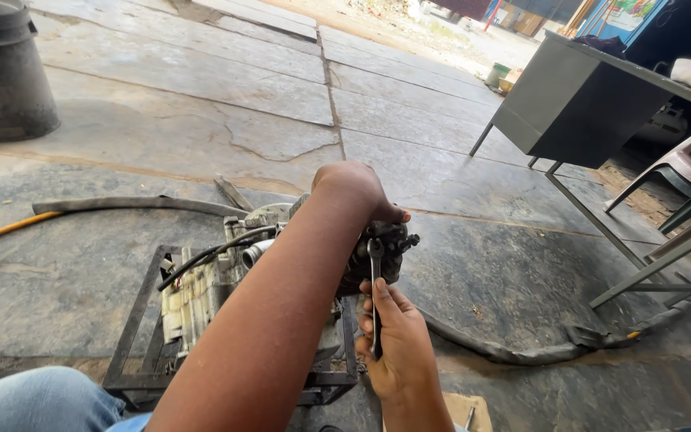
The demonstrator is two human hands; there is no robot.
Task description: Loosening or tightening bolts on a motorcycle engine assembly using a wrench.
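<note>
Dark bin point(1, 72) sits top left, contents hidden. Left hand point(357, 192) clamps down on the engine point(217, 292) in its metal frame point(133, 328); right hand point(397, 344) is wrapped around a spanner point(375, 280).

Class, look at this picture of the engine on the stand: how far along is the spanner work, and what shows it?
Done: the engine sits in its black metal frame on the stone floor. In hand: the left hand steadies the engine's top, and the right hand holds a spanner with its head up at a fitting. Left: the black hoses are still attached, and no removed parts are visible, so it looks early.
</note>
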